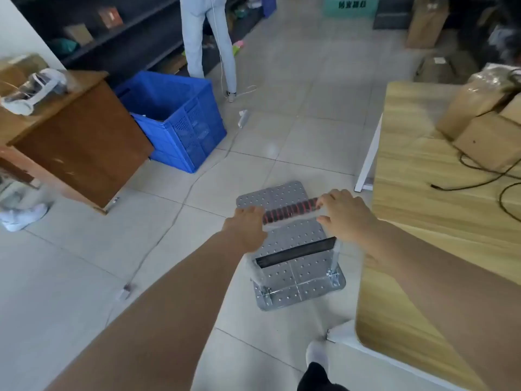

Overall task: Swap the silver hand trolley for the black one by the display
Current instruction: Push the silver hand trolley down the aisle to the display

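Observation:
The silver hand trolley [293, 280] stands on the tiled floor in front of me, its flat deck dotted with holes. Its upright handle carries a red and black ribbed grip [290, 211]. My left hand [248, 224] is closed around the left end of that grip. My right hand [342, 208] holds the right end, fingers curled over it. A black crossbar [296, 252] spans the handle frame lower down. No black trolley is in view.
A light wooden table [423, 235] with cardboard boxes [485, 122] and cables stands close on the right. A blue crate [174, 117] and a brown desk [79, 142] are on the left. A person in jeans [208, 43] stands ahead by dark shelves. A white cable [180, 204] crosses the floor.

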Motion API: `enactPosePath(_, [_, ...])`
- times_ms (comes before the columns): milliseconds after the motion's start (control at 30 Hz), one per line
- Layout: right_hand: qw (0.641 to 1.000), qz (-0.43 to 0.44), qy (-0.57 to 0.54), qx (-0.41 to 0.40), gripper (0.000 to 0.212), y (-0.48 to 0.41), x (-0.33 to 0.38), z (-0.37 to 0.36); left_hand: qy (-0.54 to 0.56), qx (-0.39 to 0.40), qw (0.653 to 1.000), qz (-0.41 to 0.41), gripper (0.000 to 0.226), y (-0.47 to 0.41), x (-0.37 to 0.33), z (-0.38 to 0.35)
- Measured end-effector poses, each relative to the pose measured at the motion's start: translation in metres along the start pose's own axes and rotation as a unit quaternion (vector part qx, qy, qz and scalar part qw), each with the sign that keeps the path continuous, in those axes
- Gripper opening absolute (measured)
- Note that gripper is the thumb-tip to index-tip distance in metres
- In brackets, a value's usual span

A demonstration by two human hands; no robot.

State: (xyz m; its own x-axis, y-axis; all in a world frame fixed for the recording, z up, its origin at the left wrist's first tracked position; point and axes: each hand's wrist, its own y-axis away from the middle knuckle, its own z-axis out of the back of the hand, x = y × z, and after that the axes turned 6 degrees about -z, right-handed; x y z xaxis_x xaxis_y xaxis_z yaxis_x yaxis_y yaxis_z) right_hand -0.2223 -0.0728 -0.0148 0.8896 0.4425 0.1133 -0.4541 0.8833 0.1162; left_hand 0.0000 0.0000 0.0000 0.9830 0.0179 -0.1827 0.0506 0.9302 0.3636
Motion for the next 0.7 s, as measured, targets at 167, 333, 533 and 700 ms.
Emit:
enactPosePath(167, [1.0, -0.013, 0.004, 0.017, 0.053, -0.028, -0.003, -0.016, -0.005, 0.026, 0.999, 0.021, 0.055, -0.029, 0.003, -0.02])
enactPosePath(333, [0.998, -0.023, 0.009, 0.057, 0.052, -0.053, 0.01, -0.028, -0.005, 0.012, 1.0, 0.003, 0.064, -0.044, 0.02, -0.038])
enactPosePath(533, [0.995, -0.056, 0.03, 0.082, 0.04, -0.072, 0.039, -0.052, 0.017, 0.029, 0.994, -0.102, 0.083, -0.056, 0.07, -0.039])
enactPosePath(700, [0.997, -0.065, 0.025, 0.044, 0.041, -0.085, 0.064, -0.062, -0.005, 0.047, 0.989, -0.14, 0.09, -0.071, 0.114, -0.026])
